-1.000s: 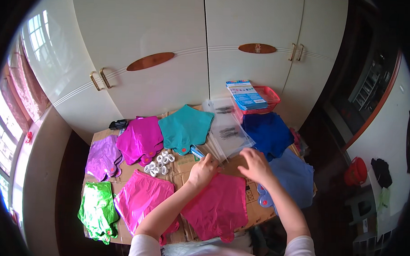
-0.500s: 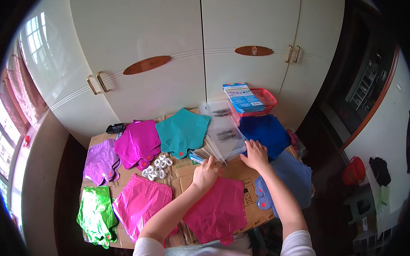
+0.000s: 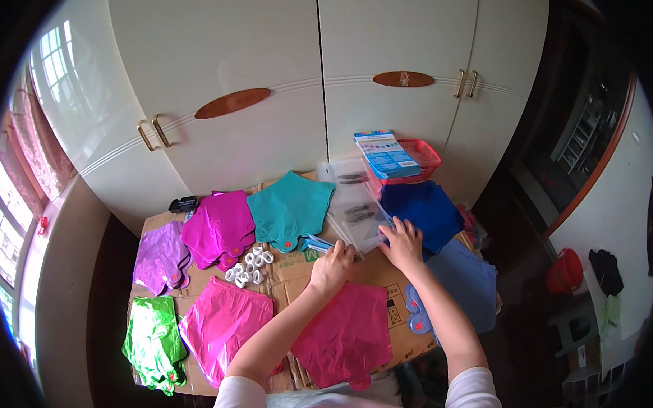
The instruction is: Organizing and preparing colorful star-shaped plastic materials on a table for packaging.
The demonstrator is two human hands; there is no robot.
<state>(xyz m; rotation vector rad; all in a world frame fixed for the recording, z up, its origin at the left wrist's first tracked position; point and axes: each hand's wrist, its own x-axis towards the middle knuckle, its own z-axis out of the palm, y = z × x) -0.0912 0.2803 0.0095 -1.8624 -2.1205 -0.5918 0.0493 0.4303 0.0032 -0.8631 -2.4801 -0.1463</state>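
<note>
Fingers of my left hand (image 3: 333, 267) close on a small bunch of blue strips (image 3: 318, 244), which jut out to the left over the cardboard (image 3: 288, 273), while my right hand (image 3: 403, 243) bends its fingers at the near right corner of a stack of clear plastic bags (image 3: 358, 214); whether that hand pinches the corner or merely rests on it, I cannot tell. The bags, marked with dark print, lie between a teal foil piece (image 3: 289, 208) and a dark blue foil piece (image 3: 421, 211). Just beyond them, blue-and-white cards (image 3: 387, 156) sit against a red basket (image 3: 430, 156) near the cream cabinet (image 3: 224, 42). Small white rings (image 3: 247, 266) are heaped left of my left hand, near a magenta foil piece (image 3: 219, 225). Below my wrists, a deep pink foil piece (image 3: 351, 334) lies flat, with a pale blue foil piece (image 3: 460, 288) beside my right forearm.
</note>
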